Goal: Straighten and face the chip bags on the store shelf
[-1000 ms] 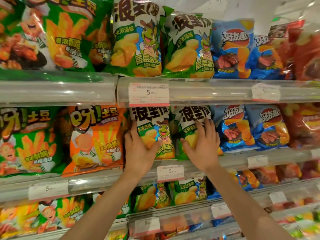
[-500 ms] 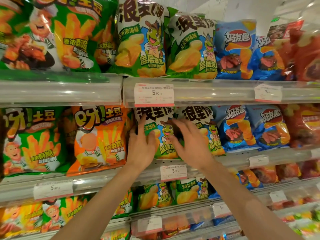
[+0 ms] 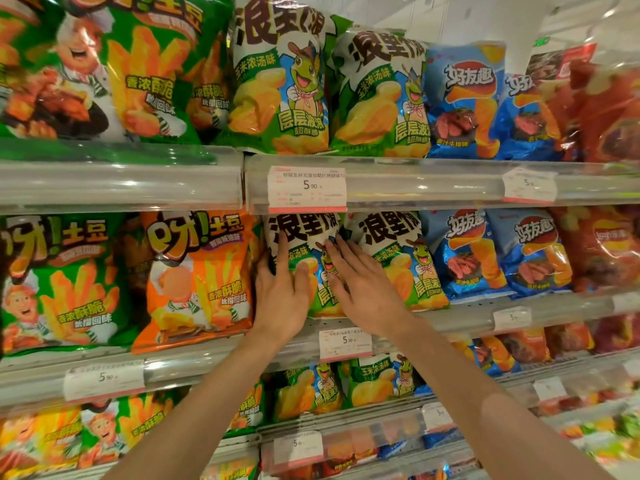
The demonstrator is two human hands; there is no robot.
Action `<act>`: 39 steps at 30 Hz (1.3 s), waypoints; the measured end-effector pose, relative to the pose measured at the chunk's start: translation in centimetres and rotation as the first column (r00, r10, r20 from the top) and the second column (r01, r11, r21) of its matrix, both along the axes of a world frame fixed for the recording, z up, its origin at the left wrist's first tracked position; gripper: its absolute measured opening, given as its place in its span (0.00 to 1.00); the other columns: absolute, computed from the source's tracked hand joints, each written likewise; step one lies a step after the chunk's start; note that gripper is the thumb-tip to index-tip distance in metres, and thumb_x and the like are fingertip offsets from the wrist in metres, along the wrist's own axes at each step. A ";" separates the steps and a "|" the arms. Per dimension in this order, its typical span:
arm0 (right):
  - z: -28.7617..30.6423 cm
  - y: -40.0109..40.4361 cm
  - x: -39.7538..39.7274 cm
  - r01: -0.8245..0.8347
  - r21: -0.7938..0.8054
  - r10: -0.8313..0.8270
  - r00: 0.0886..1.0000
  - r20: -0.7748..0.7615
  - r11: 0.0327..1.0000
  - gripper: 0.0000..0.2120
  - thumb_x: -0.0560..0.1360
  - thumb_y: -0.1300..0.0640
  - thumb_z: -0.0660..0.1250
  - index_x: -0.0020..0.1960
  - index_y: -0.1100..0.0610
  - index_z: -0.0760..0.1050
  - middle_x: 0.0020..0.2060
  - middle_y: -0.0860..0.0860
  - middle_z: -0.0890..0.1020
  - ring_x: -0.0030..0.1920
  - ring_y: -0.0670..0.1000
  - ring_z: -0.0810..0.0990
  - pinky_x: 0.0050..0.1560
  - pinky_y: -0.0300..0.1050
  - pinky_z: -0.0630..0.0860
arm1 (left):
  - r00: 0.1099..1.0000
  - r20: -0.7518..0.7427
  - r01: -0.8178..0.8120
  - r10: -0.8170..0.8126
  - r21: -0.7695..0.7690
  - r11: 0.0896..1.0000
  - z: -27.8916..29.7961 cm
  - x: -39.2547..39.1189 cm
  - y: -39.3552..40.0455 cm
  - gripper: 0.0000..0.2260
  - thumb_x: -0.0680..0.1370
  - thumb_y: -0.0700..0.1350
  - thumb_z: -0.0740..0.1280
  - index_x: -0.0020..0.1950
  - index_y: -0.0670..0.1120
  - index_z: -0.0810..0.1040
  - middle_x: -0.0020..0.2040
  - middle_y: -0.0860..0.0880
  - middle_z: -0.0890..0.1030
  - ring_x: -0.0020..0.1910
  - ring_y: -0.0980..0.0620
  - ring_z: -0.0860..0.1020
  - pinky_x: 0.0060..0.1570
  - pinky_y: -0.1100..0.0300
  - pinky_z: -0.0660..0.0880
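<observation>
On the middle shelf stands a green-and-white chip bag with a cartoon frog. My left hand lies flat on its left side, fingers spread up over the bag's front. My right hand presses flat on the same bag's right side, fingers pointing up and left. A second identical green bag stands upright just to the right, touching my right hand's edge. Neither hand is closed around anything.
An orange fries bag and a green fries bag stand to the left, blue bags and a red bag to the right. The upper shelf and lower shelves hold similar bags. Price tags hang from the clear rails.
My right hand has slid left from the second green bag onto the first one. My left hand has shifted slightly up along that bag's left edge.
</observation>
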State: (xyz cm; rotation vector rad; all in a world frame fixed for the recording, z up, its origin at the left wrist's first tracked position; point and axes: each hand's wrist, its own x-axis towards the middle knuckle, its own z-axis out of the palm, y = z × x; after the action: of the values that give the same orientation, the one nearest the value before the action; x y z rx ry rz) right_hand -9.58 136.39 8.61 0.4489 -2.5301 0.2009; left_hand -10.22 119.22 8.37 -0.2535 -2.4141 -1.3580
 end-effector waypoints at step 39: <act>-13.8 -17.1 19.8 0.429 -0.566 -0.241 0.894 0.378 0.704 0.32 0.79 0.39 0.58 0.80 0.47 0.57 0.77 0.51 0.66 0.58 0.63 0.81 0.56 0.52 0.78 | 0.995 -0.096 -0.003 -0.006 -0.101 0.995 -11.0 15.4 -26.1 0.24 0.79 0.54 0.61 0.75 0.50 0.69 0.72 0.50 0.67 0.71 0.51 0.66 0.68 0.55 0.64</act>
State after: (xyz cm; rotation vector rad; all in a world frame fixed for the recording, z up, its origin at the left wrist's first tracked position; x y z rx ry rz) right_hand 10.21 119.27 -5.16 -0.3506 -2.5371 1.0082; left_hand 5.16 93.14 -2.68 -0.3388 -2.4054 -1.1980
